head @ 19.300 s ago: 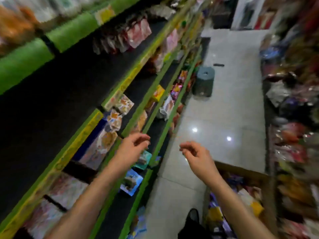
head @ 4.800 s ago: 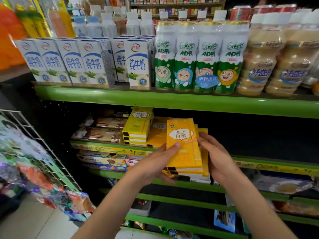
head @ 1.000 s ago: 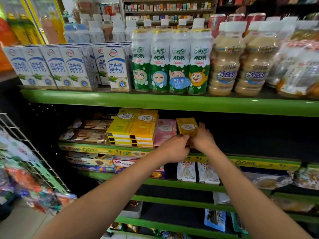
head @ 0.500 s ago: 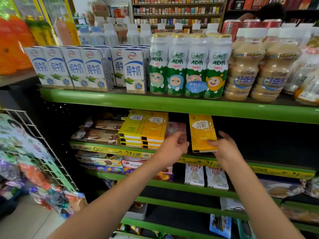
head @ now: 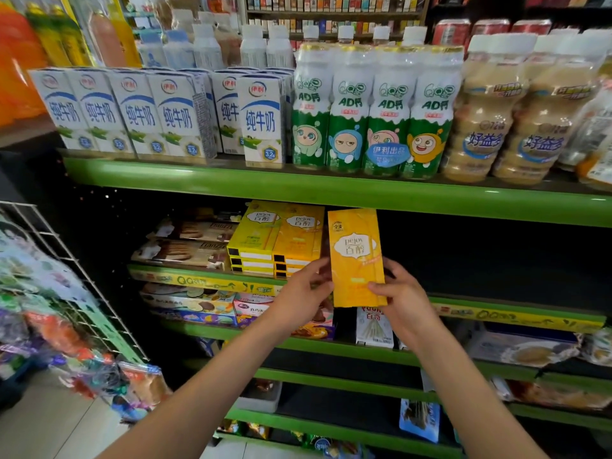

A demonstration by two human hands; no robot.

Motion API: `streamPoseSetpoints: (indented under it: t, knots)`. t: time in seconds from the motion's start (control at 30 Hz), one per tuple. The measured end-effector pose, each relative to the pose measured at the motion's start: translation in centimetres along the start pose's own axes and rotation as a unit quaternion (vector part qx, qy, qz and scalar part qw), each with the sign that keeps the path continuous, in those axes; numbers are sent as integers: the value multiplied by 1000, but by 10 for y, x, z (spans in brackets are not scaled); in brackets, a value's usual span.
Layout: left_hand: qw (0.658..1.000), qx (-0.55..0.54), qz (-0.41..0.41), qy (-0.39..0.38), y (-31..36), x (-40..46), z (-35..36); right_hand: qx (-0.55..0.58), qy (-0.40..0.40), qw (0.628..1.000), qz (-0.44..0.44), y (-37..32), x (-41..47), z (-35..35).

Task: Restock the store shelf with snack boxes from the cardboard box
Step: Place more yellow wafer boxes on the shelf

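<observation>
An orange snack box [head: 356, 256] stands upright in front of the second green shelf [head: 212, 282], its face toward me. My right hand [head: 402, 301] grips its lower right edge, thumb on the front. My left hand [head: 303, 294] holds its lower left edge with the fingertips. Just left of it, two stacks of yellow and orange snack boxes [head: 276, 238] lie flat on the shelf. To the right of the held box the shelf is dark and bare. The cardboard box is out of view.
Milk cartons [head: 159, 114], green drink bottles [head: 371, 107] and beige bottles [head: 516, 107] fill the top shelf. Biscuit packs [head: 185, 246] lie left of the stacks. A wire rack [head: 66, 293] with bagged snacks juts out at the left. Lower shelves hold more packets.
The orange box has been raised from lying flat on the shelf to standing upright and drawn toward me; both hands now hold its lower edges.
</observation>
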State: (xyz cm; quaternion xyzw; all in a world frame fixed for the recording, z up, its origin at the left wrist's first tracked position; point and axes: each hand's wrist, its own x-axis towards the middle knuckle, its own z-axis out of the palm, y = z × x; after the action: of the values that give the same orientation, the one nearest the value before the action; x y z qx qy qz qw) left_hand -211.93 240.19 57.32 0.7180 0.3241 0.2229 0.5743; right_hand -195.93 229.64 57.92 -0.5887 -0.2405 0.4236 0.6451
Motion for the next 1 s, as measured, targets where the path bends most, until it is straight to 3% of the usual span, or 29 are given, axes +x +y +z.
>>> streamPoseSetpoints:
  t: [1.0]
  knots:
    - [997, -32, 18, -69, 3, 2, 6, 60, -1, 998, -3, 6, 10, -12]
